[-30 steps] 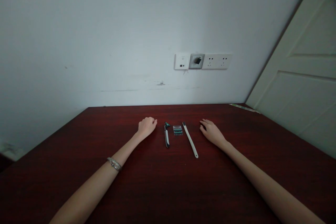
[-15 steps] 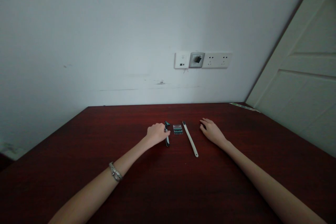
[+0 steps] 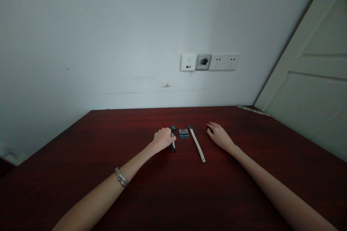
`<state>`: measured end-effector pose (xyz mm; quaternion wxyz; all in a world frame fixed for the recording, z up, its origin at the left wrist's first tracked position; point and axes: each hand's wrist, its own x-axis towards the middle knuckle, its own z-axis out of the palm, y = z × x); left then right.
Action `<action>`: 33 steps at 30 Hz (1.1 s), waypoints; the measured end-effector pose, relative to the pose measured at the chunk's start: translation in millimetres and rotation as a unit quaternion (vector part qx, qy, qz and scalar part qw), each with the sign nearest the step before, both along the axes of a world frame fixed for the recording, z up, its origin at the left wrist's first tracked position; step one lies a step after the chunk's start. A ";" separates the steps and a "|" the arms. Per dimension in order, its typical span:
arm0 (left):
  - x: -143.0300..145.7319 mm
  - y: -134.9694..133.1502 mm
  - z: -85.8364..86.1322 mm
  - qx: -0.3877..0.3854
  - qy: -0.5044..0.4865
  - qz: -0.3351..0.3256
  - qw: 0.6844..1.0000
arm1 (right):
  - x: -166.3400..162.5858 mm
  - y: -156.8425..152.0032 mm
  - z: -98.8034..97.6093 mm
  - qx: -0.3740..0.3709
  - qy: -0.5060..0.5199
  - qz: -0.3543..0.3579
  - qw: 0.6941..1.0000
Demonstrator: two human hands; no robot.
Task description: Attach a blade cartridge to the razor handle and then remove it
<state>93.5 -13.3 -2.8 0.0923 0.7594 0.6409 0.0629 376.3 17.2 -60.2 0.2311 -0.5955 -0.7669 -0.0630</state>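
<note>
Razor [image 3: 173, 147] at ctr of frame, a bit below mid-ht, lying on dark red tabletop [image 3: 151, 198]; head at upper end, handle running down. L hand [image 3: 163, 138] at its left, touching: thumb across handle, knuckles up, fingers curled; undersides hidden, so can't tell if grip is closed. R hand [image 3: 219, 136] well apart, right of ctr, palm down on tabletop, nothing held, fingers loosely spread.

Between razor & R hand: clear pack w/ green-dark strips [image 3: 184, 134], just right of razor; then long white handle [image 3: 197, 146], dark tip at top, slanting down to lower right, hole at low end. White handle is nearest item to R hand, gap between. L wrist: silvery bracelet [image 3: 121, 177], lower left of frame. Wall sockets [image 3: 223, 62] upper right of ctr; pale door [image 3: 317, 94] far right.
</note>
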 end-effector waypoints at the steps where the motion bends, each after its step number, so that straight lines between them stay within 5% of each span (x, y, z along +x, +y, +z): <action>1: -0.1 0.3 -0.6 -0.001 -0.004 0.003 1.000 | -0.2 -0.1 0.1 -0.001 -0.001 0.001 1.000; 12: -4.6 3.7 14.0 0.073 -0.118 -0.017 0.990 | -1.1 -1.5 2.2 0.002 0.048 0.001 0.999; 19: 0.3 -2.1 46.4 0.168 -0.304 -0.075 0.935 | -28.8 -17.8 54.4 0.084 0.180 0.092 0.976; 23: 2.6 -7.3 66.3 0.211 -0.335 -0.141 0.908 | -67.3 -32.1 98.5 0.006 0.368 0.147 0.918; 29: 5.0 -16.2 79.7 0.266 -0.338 -0.211 0.878 | -100.9 -47.6 128.2 -0.159 0.597 0.221 0.755; 33: 5.6 -18.4 75.8 0.285 -0.327 -0.225 0.873 | -108.1 -53.5 130.4 -0.166 0.611 0.239 0.736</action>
